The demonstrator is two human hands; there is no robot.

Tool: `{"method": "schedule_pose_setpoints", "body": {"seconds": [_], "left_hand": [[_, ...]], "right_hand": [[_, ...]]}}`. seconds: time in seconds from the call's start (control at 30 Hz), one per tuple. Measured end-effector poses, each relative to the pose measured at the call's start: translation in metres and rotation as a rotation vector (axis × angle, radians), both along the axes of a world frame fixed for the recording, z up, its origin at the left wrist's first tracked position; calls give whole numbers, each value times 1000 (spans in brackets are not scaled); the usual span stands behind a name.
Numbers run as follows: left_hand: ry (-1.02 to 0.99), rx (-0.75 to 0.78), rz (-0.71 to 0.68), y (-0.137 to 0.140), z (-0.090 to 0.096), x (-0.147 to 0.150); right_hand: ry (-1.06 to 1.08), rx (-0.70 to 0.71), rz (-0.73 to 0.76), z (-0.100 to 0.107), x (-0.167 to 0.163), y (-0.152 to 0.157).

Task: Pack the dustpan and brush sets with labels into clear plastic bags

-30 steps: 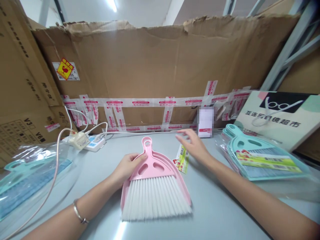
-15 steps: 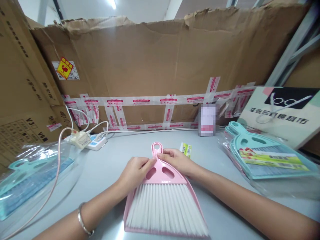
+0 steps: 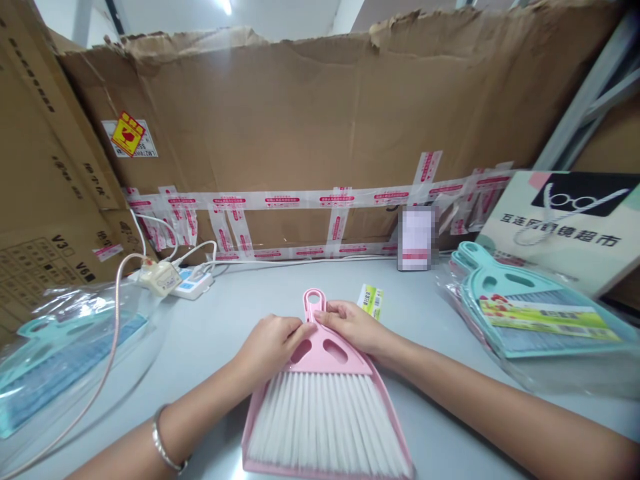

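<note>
A pink hand brush with white bristles lies nested in a matching pink dustpan, handles together and pointing away from me. From the left, my left hand is closed on the set, its thumb on the brush just below the handle. Opposite it, my right hand grips the base of the handle with its thumb on top. The fingers of both hands are partly hidden behind the pink set. Just beyond my right hand lies a green and yellow label card.
Bagged turquoise dustpan sets lie at the right and left. A power strip with plugged-in cables sits at the back left. A phone leans on the large cardboard box. A paper bag stands at the back right.
The pink brush and dustpan have shifted slightly toward me, with both hands still on them. The bristle end has swung a little to the left.
</note>
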State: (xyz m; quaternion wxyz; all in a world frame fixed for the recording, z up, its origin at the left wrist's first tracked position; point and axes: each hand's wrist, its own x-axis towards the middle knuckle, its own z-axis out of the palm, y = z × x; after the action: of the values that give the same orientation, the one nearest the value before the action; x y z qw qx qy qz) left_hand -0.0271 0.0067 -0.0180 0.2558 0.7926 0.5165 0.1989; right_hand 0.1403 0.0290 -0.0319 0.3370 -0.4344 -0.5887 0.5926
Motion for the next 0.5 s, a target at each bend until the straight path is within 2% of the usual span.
{"method": "schedule_pose_setpoints", "body": {"seconds": [0.23, 0.33, 0.4, 0.5], "left_hand": [[-9, 35, 17, 1, 1, -1], [-65, -18, 41, 3, 1, -4], [-113, -82, 78, 5, 0, -8], [-184, -181, 146, 11, -3, -16]], "right_hand": [[32, 11, 0, 0, -4, -4], [-98, 122, -21, -1, 4, 8], [-248, 238, -134, -1, 21, 23], [-444, 371, -387, -5, 62, 51]]}}
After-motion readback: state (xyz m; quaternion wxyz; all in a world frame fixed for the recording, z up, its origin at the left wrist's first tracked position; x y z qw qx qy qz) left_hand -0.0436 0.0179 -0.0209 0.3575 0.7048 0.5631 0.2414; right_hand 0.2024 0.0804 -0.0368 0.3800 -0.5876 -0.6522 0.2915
